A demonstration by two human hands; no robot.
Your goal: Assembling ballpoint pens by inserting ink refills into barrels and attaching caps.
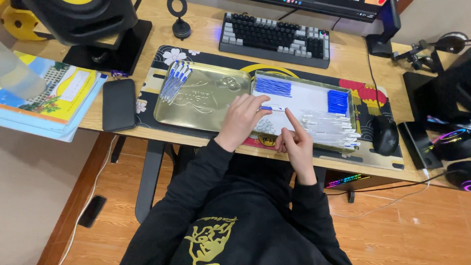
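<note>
Two hands meet over the near edge of the white tray (314,95): the left hand (241,120) pinches a blue-and-white pen (273,108) between its fingertips, the pen's long axis running left to right with its free end pointing right. The right hand (294,143) sits just near and right of that end, forefinger raised toward it, other fingers curled and holding nothing. Clear pen barrels (331,128) lie further right, and finished pens (174,81) lie far left on the gold lid (211,105).

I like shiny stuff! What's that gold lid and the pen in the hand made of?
The gold lid looks like thin metal: glossy, reflective, with embossed patterns. The pen held by the left hand seems to be plastic, white with blue parts, though it is small to judge.
</note>
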